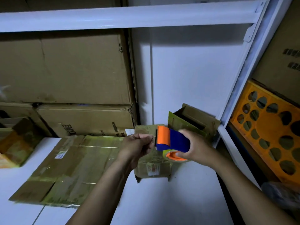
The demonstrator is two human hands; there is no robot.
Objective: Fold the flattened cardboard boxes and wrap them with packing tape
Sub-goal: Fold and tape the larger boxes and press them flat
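While both my hands are up over the table, right hand [193,146]: fingers curled round the tape dispenser [172,140], thumb under it by the roll, firm grip.
Left hand [138,146]: thumb and forefinger pinched on the tape end [153,142] right at the dispenser's front edge, other fingers curled in. Film is clear and blurred, barely readable.
Tape dispenser: blue body, orange front roller, centre of frame, held in the air just above the small box.
Tape roll [177,157]: orange core, sits under the blue body, touching my right fingertips.
Small box [152,168]: yellow-taped cardboard with labels, on the table directly below my hands, mostly covered by them.
Flattened cardboard box [69,168]: lies flat on the table, lower left of frame, old yellowish tape strips across it, flaps spread, just beside the small box.
Open box [193,120]: folded up, top open, behind my right hand against the wall.
Taped box [17,143]: left edge of frame, blurry.
White table [162,200]: carries all of these boxes.
Big cartons [65,70]: stacked in the upper left, behind the table, under the white shelf beam [113,18].
Orange crate [272,132]: round holes, tilted, right edge of frame inside the shelving.
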